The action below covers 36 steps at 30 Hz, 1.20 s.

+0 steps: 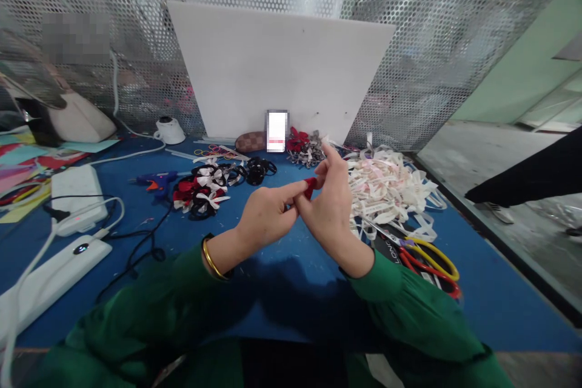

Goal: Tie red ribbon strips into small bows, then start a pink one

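A small piece of red ribbon (pixel 310 187) is held between my two hands above the middle of the blue table. My left hand (pixel 268 212) pinches it from the left, thumb and index finger together. Around its other side, my right hand (pixel 330 206) closes with thumb and fingers, the index finger pointing up. Most of the ribbon is hidden by the fingers. To the right of my right hand lies a heap of white ribbon pieces (pixel 386 185). Left of my hands is a pile of red, white and black bow hair ties (pixel 202 191).
Scissors (pixel 430 260) with red and yellow handles lie at the right. A blue glue gun (pixel 157 180), a white power strip (pixel 79 197) and cables occupy the left. A phone (pixel 276 130) leans against a white board (pixel 286 66). A person's leg (pixel 531 160) shows at right.
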Motion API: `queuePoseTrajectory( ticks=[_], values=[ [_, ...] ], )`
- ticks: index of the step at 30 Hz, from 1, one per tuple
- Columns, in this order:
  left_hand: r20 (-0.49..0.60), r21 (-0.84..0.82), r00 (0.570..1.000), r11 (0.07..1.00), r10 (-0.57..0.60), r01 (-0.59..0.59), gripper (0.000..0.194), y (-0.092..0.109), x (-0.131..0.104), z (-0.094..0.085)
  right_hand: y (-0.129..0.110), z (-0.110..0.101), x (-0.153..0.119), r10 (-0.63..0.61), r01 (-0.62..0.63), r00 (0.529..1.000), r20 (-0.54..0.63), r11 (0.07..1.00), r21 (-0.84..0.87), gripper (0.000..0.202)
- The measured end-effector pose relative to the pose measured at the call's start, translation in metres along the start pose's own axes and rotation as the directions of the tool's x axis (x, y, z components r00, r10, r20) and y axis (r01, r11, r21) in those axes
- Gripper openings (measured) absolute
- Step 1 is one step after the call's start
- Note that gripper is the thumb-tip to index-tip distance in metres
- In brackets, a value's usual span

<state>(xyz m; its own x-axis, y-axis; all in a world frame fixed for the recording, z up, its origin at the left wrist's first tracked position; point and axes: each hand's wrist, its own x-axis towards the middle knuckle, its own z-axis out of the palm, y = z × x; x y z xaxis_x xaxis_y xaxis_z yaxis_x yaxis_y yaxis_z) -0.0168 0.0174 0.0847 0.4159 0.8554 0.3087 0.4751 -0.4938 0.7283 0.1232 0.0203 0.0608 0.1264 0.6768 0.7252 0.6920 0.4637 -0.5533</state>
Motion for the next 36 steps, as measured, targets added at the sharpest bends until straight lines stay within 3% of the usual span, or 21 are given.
queuePoseTrajectory(
  ticks=[2, 4, 7, 10, 12, 15, 17, 20, 24, 27, 33, 36],
  values=[
    [0.022, -0.059, 1.0, 0.998, -0.013, 0.014, 0.046, -0.002, 0.001, 0.0, -0.001, -0.003, 0.004, 0.009, -0.014, 0.998, 0.054, 0.995, 0.098, 0.078],
    [0.046, -0.227, 0.997, 0.972, -0.055, 0.064, 0.042, -0.006, 0.003, -0.004, -0.001, -0.012, 0.011, 0.002, -0.045, 0.987, 0.163, 0.965, 0.257, 0.078],
    [0.08, -0.484, 0.989, 0.863, -0.124, 0.147, 0.057, -0.008, 0.009, -0.014, 0.005, -0.026, 0.026, 0.041, -0.177, 0.96, 0.277, 0.855, 0.488, 0.057],
    [0.144, -0.581, 0.983, 0.794, -0.115, 0.178, 0.062, -0.006, 0.012, -0.022, 0.017, -0.03, 0.036, 0.131, -0.292, 0.945, 0.299, 0.747, 0.597, 0.033],
    [0.184, -0.623, 0.979, 0.759, -0.093, 0.19, 0.062, -0.005, 0.012, -0.023, 0.024, -0.025, 0.037, 0.135, -0.392, 0.9, 0.413, 0.663, 0.638, 0.029],
    [0.231, -0.671, 0.97, 0.711, -0.072, 0.212, 0.061, -0.005, 0.01, -0.023, 0.028, -0.012, 0.03, 0.077, -0.559, 0.79, 0.609, 0.498, 0.663, 0.031],
    [0.242, -0.689, 0.968, 0.691, -0.066, 0.22, 0.06, -0.006, 0.009, -0.023, 0.027, -0.004, 0.024, 0.051, -0.626, 0.74, 0.671, 0.419, 0.658, 0.027],
    [0.236, -0.703, 0.97, 0.678, -0.064, 0.216, 0.06, -0.007, 0.01, -0.024, 0.027, 0.0, 0.022, 0.061, -0.646, 0.729, 0.682, 0.39, 0.656, 0.02],
    [0.216, -0.691, 0.974, 0.694, -0.068, 0.202, 0.06, -0.008, 0.012, -0.025, 0.034, -0.011, 0.033, 0.144, -0.631, 0.753, 0.642, 0.435, 0.642, 0.014],
    [0.203, -0.675, 0.976, 0.712, -0.074, 0.194, 0.06, -0.008, 0.013, -0.026, 0.037, -0.02, 0.04, 0.209, -0.633, 0.769, 0.605, 0.381, 0.674, 0.012],
    [0.139, -0.635, 0.987, 0.757, -0.084, 0.154, 0.059, -0.007, 0.012, -0.025, 0.028, -0.019, 0.038, 0.217, -0.739, 0.673, 0.707, 0.16, 0.654, 0.024],
    [0.136, -0.615, 0.987, 0.774, -0.089, 0.155, 0.059, -0.007, 0.012, -0.025, 0.026, -0.017, 0.036, 0.212, -0.742, 0.67, 0.711, 0.212, 0.636, 0.036]
  ],
)
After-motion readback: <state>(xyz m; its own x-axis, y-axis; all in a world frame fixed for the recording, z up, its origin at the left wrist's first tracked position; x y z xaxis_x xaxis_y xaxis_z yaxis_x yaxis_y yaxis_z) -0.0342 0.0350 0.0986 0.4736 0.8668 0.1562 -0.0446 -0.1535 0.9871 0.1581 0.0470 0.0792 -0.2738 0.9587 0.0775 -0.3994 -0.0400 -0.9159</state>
